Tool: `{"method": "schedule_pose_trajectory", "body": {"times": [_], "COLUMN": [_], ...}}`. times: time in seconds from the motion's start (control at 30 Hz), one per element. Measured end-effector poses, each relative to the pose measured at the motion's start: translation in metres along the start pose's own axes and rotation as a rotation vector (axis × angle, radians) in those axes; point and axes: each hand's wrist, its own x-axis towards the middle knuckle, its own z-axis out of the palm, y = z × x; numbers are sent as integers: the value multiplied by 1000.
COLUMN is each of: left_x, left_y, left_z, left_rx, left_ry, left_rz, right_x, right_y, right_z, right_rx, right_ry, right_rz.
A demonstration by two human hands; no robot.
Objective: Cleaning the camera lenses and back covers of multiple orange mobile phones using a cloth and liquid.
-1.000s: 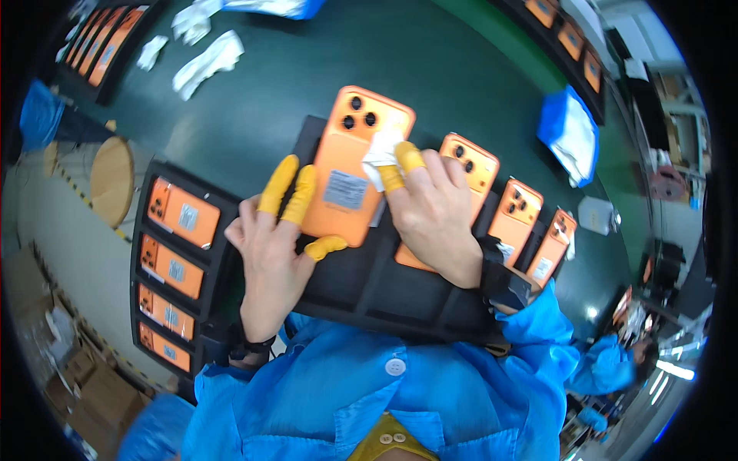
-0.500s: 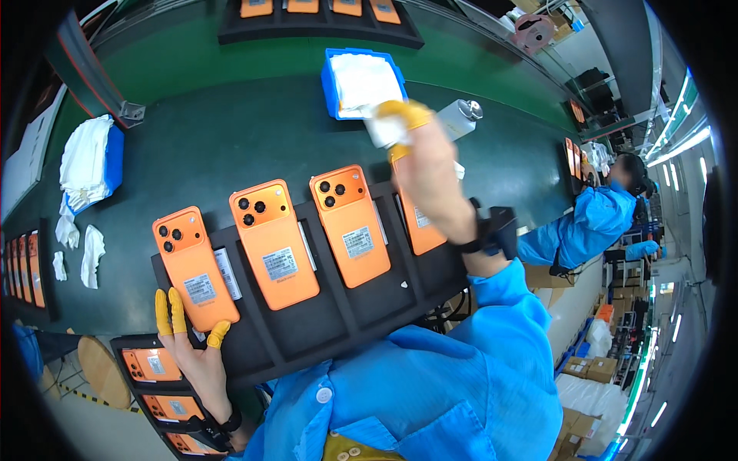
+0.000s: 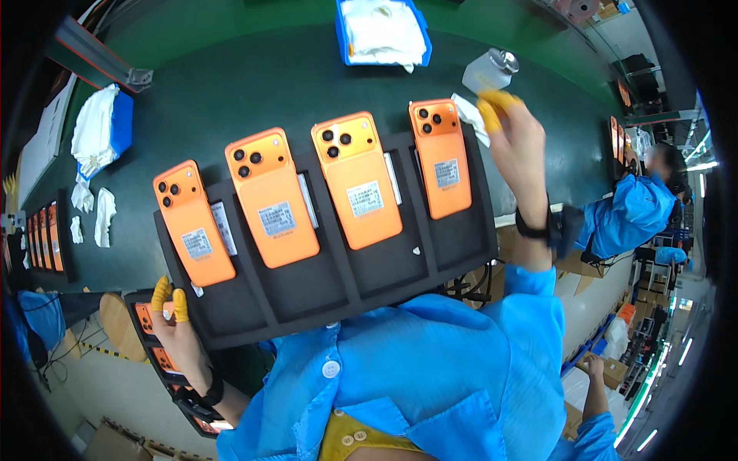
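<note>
Four orange phones lie back up in a black divided tray point(image 3: 307, 303): the leftmost phone point(image 3: 194, 223), second phone point(image 3: 273, 200), third phone point(image 3: 357, 180) and rightmost phone point(image 3: 440, 160). Each has a camera block at its far end and a pale label. My left hand point(image 3: 178, 334), with yellow finger cots, is beside the tray's near left corner, fingers apart and holding nothing visible. Right of the rightmost phone, my right hand point(image 3: 516, 138) has its yellow-covered fingers bent together at the edge of a white wipe point(image 3: 470, 119), which they partly cover.
A blue box of white wipes point(image 3: 383, 32) and a clear bottle point(image 3: 490, 71) stand beyond the tray. Another blue box point(image 3: 121, 131) and crumpled wipes point(image 3: 104, 217) are at left. Lower left holds another phone tray point(image 3: 141, 296). A co-worker point(image 3: 626, 196) in blue sits at right.
My right hand has moved right, from near the wipe box to beside the rightmost phone. My left hand has come away from the leftmost phone's lower end. The view has shifted.
</note>
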Motion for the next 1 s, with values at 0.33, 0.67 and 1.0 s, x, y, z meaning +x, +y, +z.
{"method": "schedule_pose_trajectory", "body": {"times": [0.33,0.67,1.0], "left_x": [13,38,33], "left_y": [36,28,5], "left_z": [1,-12,-53], "left_rx": [68,236,38], "left_ry": [-296,-276,-110], "left_rz": [-221,-129,49], "right_x": [-125,-117,-130], "right_y": [20,-2,-29], "right_z": [-20,-22,-30], "right_rx": [404,882,965], "right_ry": [-288,-487,-279], "right_rz": [635,807,619]}}
